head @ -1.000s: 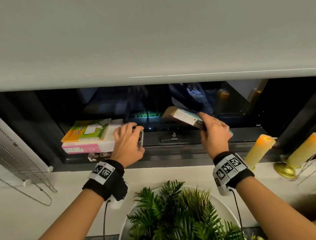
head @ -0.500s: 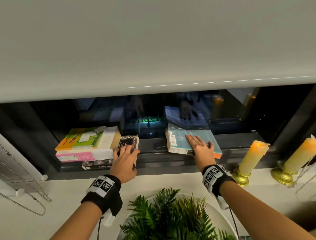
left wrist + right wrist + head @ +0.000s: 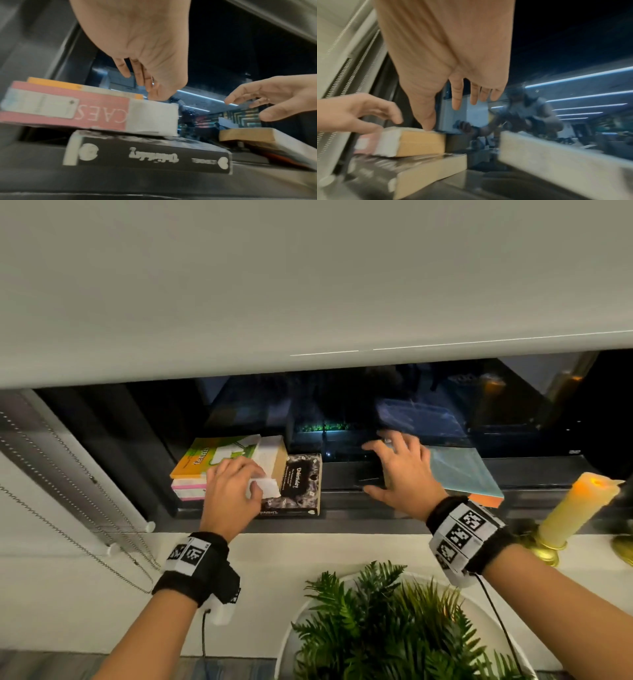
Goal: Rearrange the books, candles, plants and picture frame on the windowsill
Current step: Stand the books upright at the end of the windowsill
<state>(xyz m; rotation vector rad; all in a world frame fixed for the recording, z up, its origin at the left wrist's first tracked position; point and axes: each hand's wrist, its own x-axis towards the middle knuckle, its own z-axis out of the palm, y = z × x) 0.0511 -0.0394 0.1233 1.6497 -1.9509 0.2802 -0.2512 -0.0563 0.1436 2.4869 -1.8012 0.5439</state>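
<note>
A stack of three books lies at the left of the dark windowsill: a green and orange book on top, a pink and white book under it, and a black book at the bottom, jutting out to the right. My left hand hangs over the stack's near right corner, fingers loosely bent, thumb tip touching the white book. A teal book lies flat to the right. My right hand hovers spread between stack and teal book, holding nothing.
A lit yellow candle on a gold base stands at the right, with a second gold base at the frame edge. A fern in a white pot is below my hands. Blind chains hang at the left; the roller blind overhangs the sill.
My right hand laid the teal book flat on the sill, then lifted off it and moved left. My left hand shifted from the black book up onto the stack's corner.
</note>
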